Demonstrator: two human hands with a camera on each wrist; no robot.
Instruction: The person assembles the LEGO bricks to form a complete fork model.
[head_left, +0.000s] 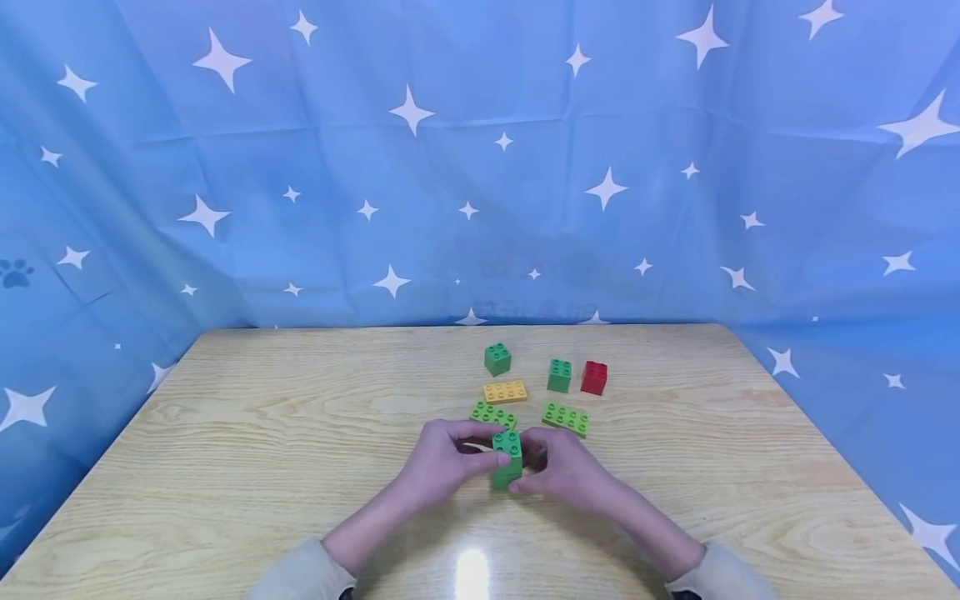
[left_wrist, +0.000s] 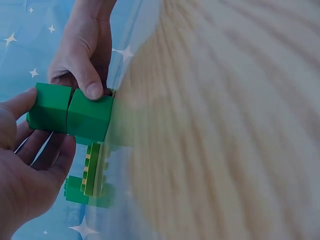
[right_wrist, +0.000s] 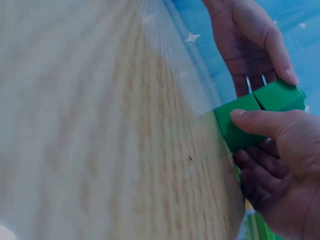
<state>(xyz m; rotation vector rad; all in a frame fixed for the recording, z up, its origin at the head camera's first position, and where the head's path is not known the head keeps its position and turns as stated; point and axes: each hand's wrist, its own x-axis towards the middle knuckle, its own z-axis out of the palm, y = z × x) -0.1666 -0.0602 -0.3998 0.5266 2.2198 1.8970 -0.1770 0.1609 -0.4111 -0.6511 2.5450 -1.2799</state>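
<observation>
Two green toy bricks stand one above the other near the middle of the table. My left hand (head_left: 442,467) pinches the upper green brick (head_left: 507,448) between thumb and fingers. From the other side, my right hand (head_left: 562,468) holds the lower green brick (head_left: 504,481), its thumb pressed to the near face. A thin dark seam runs between the upper brick (left_wrist: 50,105) and the lower brick (left_wrist: 87,117) in the left wrist view. Whether their studs are fully engaged I cannot tell. The lower brick (right_wrist: 232,132) meets the wooden tabletop in the right wrist view.
Just beyond the hands lie two light green flat bricks (head_left: 566,419) and a yellow flat brick (head_left: 505,392). Farther back are a green brick (head_left: 497,359), another green brick (head_left: 558,377) and a red brick (head_left: 594,378). A blue star-patterned cloth (head_left: 480,167) hangs behind the table (head_left: 225,433).
</observation>
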